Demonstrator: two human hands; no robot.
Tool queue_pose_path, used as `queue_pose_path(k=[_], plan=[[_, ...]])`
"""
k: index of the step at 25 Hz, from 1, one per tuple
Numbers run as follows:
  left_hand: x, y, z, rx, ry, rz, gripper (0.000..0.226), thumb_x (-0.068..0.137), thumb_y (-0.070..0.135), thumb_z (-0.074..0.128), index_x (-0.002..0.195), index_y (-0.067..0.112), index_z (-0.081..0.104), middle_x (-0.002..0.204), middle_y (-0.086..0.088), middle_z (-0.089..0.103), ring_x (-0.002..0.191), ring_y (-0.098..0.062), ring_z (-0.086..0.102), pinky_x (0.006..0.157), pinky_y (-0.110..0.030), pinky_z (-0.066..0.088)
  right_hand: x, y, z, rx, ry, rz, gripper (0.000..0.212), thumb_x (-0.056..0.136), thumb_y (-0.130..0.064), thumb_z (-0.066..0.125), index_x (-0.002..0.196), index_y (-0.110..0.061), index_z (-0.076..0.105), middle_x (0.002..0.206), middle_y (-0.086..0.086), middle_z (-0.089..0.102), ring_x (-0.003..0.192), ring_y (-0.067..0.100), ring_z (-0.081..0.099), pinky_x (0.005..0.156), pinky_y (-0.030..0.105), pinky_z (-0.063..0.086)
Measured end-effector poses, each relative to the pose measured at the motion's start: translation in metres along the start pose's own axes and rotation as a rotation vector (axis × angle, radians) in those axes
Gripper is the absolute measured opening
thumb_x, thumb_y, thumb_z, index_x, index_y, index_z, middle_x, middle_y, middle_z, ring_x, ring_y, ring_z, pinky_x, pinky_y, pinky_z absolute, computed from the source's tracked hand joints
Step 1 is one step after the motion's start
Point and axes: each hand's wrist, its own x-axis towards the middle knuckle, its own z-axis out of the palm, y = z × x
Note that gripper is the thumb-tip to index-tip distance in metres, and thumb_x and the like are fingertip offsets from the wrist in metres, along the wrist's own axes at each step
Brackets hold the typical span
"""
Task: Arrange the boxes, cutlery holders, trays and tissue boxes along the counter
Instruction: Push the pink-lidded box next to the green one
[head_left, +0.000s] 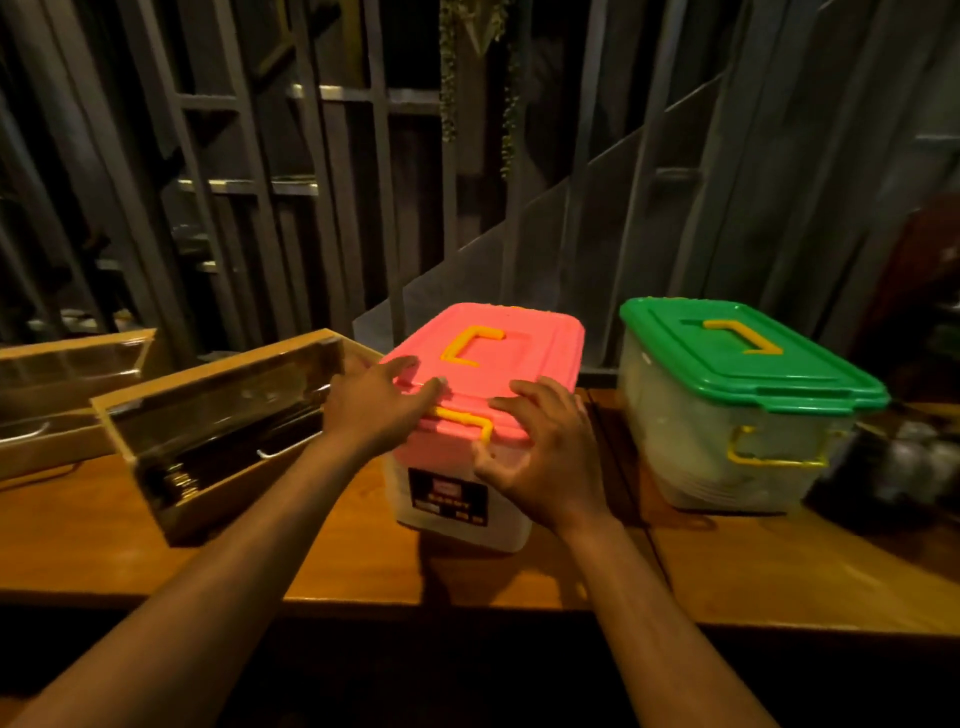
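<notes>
Item 1, wooden table (332, 566): orange-brown top, near edge runs across the lower frame; a seam splits it just right of centre.

Item 2, pink-lidded box (467, 499): translucent white body, pink lid, yellow clip on near end, yellow handle recessed in lid top, dark label w/ blurred print on near face. Sits mid-table, slightly skewed.
- Left hand (371, 405): lies on near-left corner of lid, fingers spread and fairly straight across the rim, fingertips by the yellow clip.
- Right hand (540, 457): at near-right corner, fingers curled over lid edge, thumb against the box end below the clip; grips that corner.

Item 3, green-lidded box (737, 415): same type, clear-ish body, green lid, yellow handle & clip. Right of pink box, apart from it, contents pale and indistinct.

Item 4, cutlery holder (218, 431): long wooden trough w/ clear front panel, left of pink box, angled, its far end just beside the box. Dark utensils inside, not identifiable.

Item 5, second holder (67, 395): same build, further left, partly out of frame.

Item 6, dark blurred objects (904, 467): far right of table, beside green box; can't tell what.

Backdrop: grey metal lattice (322, 182), hanging greenery (457, 78) top centre.
</notes>
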Motion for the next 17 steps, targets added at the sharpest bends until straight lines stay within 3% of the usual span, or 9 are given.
queue_pose_path(k=[3, 6, 9, 12, 17], plan=[[-0.017, 0.033, 0.014, -0.044, -0.059, 0.097, 0.095, 0.064, 0.096, 0.038, 0.138, 0.038, 0.051, 0.144, -0.014, 0.045, 0.126, -0.035, 0.048, 0.101, -0.046, 0.045, -0.008, 0.04, -0.02, 0.006, 0.102, 0.019, 0.043, 0.072, -0.039, 0.065, 0.11, -0.019, 0.068, 0.121, 0.005, 0.063, 0.123, 0.028, 0.053, 0.108, 0.043, 0.039], [-0.023, 0.06, 0.035, 0.033, -0.121, 0.177, 0.114, 0.049, 0.102, 0.036, 0.144, 0.04, 0.042, 0.144, -0.015, 0.034, 0.127, -0.038, 0.045, 0.103, -0.047, 0.043, -0.005, 0.071, -0.041, -0.03, 0.094, 0.077, 0.043, 0.072, -0.037, 0.061, 0.111, -0.02, 0.064, 0.121, 0.003, 0.063, 0.122, 0.029, 0.054, 0.107, 0.048, 0.039], [-0.02, 0.089, 0.057, 0.068, -0.151, 0.166, 0.124, 0.041, 0.105, 0.034, 0.147, 0.042, 0.034, 0.15, -0.013, 0.023, 0.13, -0.042, 0.041, 0.105, -0.051, 0.042, 0.003, 0.096, -0.063, -0.238, -0.019, 0.163, 0.051, 0.074, -0.058, 0.052, 0.118, -0.032, 0.059, 0.134, -0.006, 0.056, 0.133, 0.025, 0.046, 0.114, 0.06, 0.02], [-0.009, 0.11, 0.075, 0.09, -0.136, 0.148, 0.129, 0.036, 0.108, 0.025, 0.147, 0.043, 0.032, 0.155, -0.015, 0.02, 0.135, -0.045, 0.035, 0.108, -0.055, 0.039, 0.015, 0.115, -0.078, -0.447, -0.2, 0.214, 0.069, 0.077, -0.081, 0.04, 0.132, -0.041, 0.048, 0.148, -0.011, 0.044, 0.145, 0.024, 0.029, 0.112, 0.066, 0.003], [0.001, 0.113, 0.083, 0.123, -0.117, 0.18, 0.129, 0.036, 0.108, 0.025, 0.147, 0.042, 0.035, 0.15, -0.017, 0.026, 0.13, -0.044, 0.041, 0.106, -0.055, 0.041, 0.022, 0.123, -0.08, -0.476, -0.237, 0.223, 0.07, 0.08, -0.083, 0.035, 0.136, -0.042, 0.043, 0.15, -0.013, 0.04, 0.146, 0.022, 0.026, 0.11, 0.072, -0.004]])
